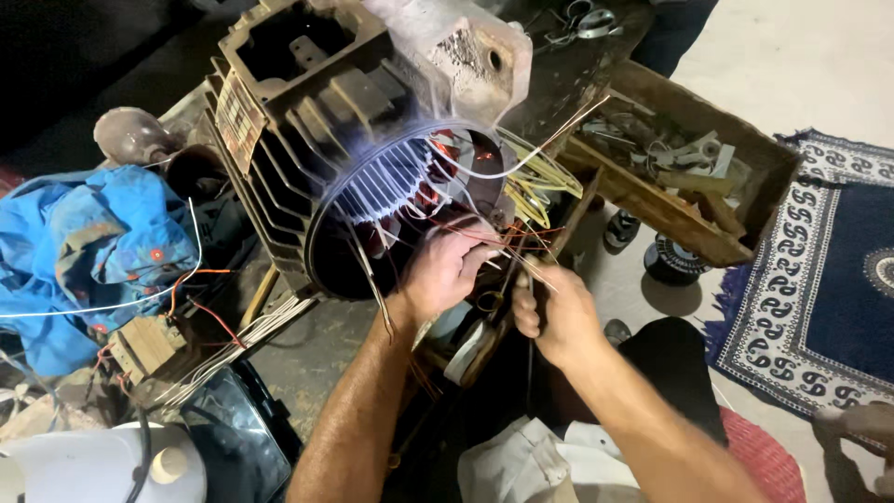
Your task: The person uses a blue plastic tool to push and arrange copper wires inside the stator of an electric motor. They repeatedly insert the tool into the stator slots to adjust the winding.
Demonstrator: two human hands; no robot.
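Motor housing (307, 121), finned, lies on its side on the tabletop (307, 359), open bore facing near and right; stator slots (386, 177) and copper winding visible inside. A bundle of thin lead wires (484, 237) comes out of the bore mouth and runs near-right, long axis roughly from the bore toward the person. Left hand (442, 270) sits at the lower rim of the bore, fingers (480, 253) curled closed around the wires just where they leave the winding. Right hand (554, 312) is just right of and nearer than the left, almost touching it, fist closed on the free ends of the same wires and what looks like a slim tool; cannot tell which. Left hand is nearer the bore. Yellow sleeving (540, 186) fans out right of the bore. Wooden tray (698, 186) of parts far right; blue cloth (93, 242) left.
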